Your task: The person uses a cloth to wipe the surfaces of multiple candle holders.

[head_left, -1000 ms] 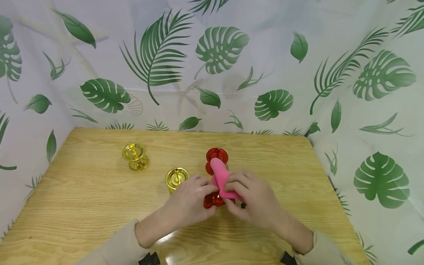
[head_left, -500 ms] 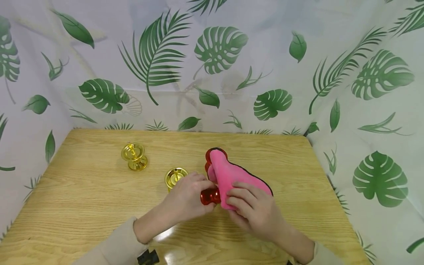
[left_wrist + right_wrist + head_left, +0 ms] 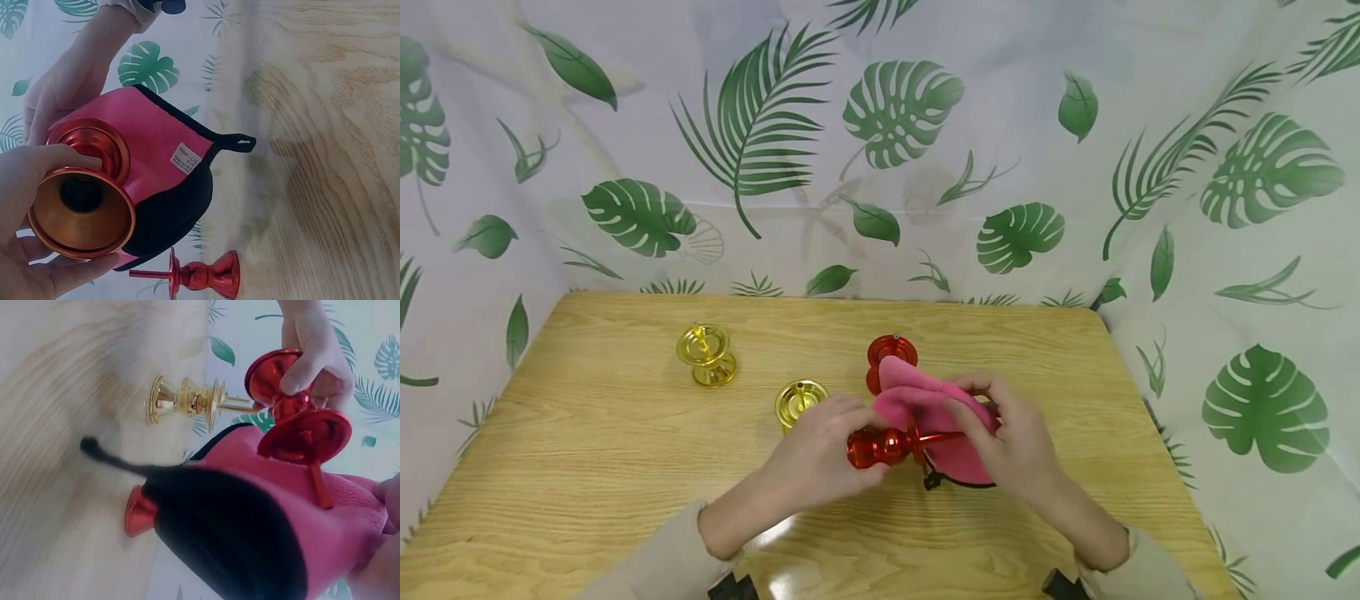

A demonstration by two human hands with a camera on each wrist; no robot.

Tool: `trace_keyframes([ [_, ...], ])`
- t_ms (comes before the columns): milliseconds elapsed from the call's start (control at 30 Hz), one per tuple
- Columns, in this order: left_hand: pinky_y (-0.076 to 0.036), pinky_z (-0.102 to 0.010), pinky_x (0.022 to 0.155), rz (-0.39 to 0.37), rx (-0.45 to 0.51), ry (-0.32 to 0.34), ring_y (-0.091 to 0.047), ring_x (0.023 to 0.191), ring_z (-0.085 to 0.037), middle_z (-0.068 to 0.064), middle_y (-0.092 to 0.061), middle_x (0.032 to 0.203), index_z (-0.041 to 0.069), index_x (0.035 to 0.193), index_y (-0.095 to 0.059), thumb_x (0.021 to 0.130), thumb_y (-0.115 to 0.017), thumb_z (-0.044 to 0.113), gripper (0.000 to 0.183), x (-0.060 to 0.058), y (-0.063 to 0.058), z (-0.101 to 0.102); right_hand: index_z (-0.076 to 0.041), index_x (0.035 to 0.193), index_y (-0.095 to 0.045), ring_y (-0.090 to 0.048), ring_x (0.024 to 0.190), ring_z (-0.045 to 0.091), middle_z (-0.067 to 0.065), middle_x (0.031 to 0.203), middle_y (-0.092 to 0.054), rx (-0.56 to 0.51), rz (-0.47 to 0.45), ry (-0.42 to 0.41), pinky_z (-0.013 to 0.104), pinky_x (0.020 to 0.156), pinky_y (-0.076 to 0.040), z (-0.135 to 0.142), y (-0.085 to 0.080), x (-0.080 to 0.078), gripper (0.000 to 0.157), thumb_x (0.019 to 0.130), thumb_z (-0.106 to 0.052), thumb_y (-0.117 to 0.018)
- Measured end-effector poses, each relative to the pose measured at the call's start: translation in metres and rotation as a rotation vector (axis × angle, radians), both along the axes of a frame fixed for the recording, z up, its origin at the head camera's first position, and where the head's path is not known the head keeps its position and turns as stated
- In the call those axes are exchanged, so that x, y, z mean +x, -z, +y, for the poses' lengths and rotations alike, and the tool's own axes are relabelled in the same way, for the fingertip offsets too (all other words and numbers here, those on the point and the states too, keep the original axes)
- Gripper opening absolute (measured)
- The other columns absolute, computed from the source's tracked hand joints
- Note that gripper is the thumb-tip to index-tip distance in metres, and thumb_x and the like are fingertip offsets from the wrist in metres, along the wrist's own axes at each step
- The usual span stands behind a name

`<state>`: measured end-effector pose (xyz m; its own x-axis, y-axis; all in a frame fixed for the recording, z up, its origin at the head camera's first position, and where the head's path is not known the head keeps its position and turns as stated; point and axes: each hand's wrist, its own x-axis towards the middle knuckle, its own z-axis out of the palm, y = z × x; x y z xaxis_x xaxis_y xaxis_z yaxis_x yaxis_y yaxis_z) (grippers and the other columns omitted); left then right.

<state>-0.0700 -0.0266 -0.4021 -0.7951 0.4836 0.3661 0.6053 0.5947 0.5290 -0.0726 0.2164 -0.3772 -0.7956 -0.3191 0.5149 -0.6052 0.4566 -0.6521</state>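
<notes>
My left hand (image 3: 823,450) grips a red metal candle holder (image 3: 880,447) by its waist, tilted on its side with the spike pointing right. In the left wrist view its hollow base (image 3: 81,212) faces the camera. My right hand (image 3: 1015,433) pinches a pink cleaning cloth (image 3: 958,454) with black edging, bunched beside the spike (image 3: 320,487). A white label (image 3: 185,158) and a black hanging loop (image 3: 237,142) show on the cloth. Behind the cloth stands a second red candle holder (image 3: 891,352), partly hidden by it.
Two gold candle holders stand on the wooden table (image 3: 625,467): one at the back left (image 3: 706,354), the other (image 3: 800,402) just beyond my left hand and partly covered by it. A leaf-patterned sheet (image 3: 925,208) encloses the table's back and sides.
The cloth was spread over the spike and dish half a second ago. My right hand has moved up and right, folding the cloth back, and the spike now shows.
</notes>
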Motion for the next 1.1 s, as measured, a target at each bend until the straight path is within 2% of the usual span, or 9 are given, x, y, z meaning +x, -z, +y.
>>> trace_keyframes([
  [167,-0.053,-0.021,0.076,-0.053,0.127,-0.027,-0.061,0.089,-0.005,0.009,-0.070,0.096,0.019,0.100,-0.070,0.069,-0.083,0.025,0.035,0.000,0.000,-0.003,-0.001,0.107,-0.056,-0.059,0.067,0.001,0.007,0.087,-0.068,-0.066,0.000,0.123,0.014,0.050,-0.046,0.006,0.003,-0.006,0.020,0.089,0.003,-0.063],
  [267,-0.054,-0.018,0.072,-0.102,0.243,-0.044,-0.063,0.084,-0.004,0.008,-0.070,0.094,0.018,0.099,-0.070,0.069,-0.084,0.023,0.034,-0.001,-0.001,-0.004,0.002,0.108,-0.056,-0.058,0.065,0.001,0.007,0.085,-0.067,-0.153,-0.028,0.184,0.016,0.049,-0.046,0.007,0.005,-0.008,0.016,0.092,0.003,-0.059],
  [400,-0.057,-0.020,0.067,-0.173,0.416,-0.069,-0.066,0.078,-0.005,0.005,-0.072,0.092,0.019,0.098,-0.069,0.070,-0.085,0.021,0.033,-0.004,-0.003,-0.003,0.004,0.109,-0.055,-0.061,0.065,0.004,-0.001,0.087,-0.068,-0.281,-0.118,0.209,0.019,0.050,-0.049,0.007,0.006,-0.008,0.014,0.096,-0.001,-0.055],
  [500,-0.058,-0.023,0.066,-0.242,0.513,-0.094,-0.067,0.076,-0.007,0.005,-0.073,0.090,0.020,0.098,-0.068,0.071,-0.086,0.022,0.032,-0.007,-0.005,-0.002,0.005,0.108,-0.055,-0.063,0.061,0.006,-0.008,0.085,-0.068,-0.371,-0.188,0.208,0.021,0.050,-0.050,0.005,0.007,-0.008,0.015,0.097,-0.004,-0.054],
  [733,-0.058,-0.024,0.068,-0.407,0.615,-0.165,-0.066,0.081,-0.014,-0.001,-0.072,0.093,0.017,0.100,-0.068,0.071,-0.086,0.025,0.036,-0.010,-0.008,0.007,0.004,0.107,-0.054,-0.066,0.060,0.009,-0.007,0.087,-0.072,-0.498,-0.329,0.194,0.024,0.052,-0.054,-0.008,0.013,-0.006,0.017,0.097,-0.010,-0.056],
  [933,-0.058,-0.026,0.071,-0.483,0.654,-0.172,-0.068,0.079,-0.015,-0.003,-0.071,0.096,0.017,0.106,-0.067,0.072,-0.085,0.025,0.039,-0.010,-0.009,0.012,-0.002,0.108,-0.054,-0.067,0.063,0.011,-0.004,0.085,-0.072,-0.541,-0.398,0.226,0.026,0.054,-0.056,-0.016,0.013,-0.004,0.019,0.098,-0.018,-0.056],
  [1100,-0.059,-0.028,0.071,-0.581,0.693,-0.159,-0.071,0.079,-0.016,-0.008,-0.071,0.097,0.018,0.119,-0.062,0.073,-0.085,0.021,0.051,-0.011,-0.010,0.011,0.001,0.111,-0.055,-0.069,0.067,0.013,-0.001,0.089,-0.073,-0.613,-0.444,0.237,0.027,0.058,-0.058,-0.021,0.010,-0.001,0.024,0.097,-0.019,-0.058],
])
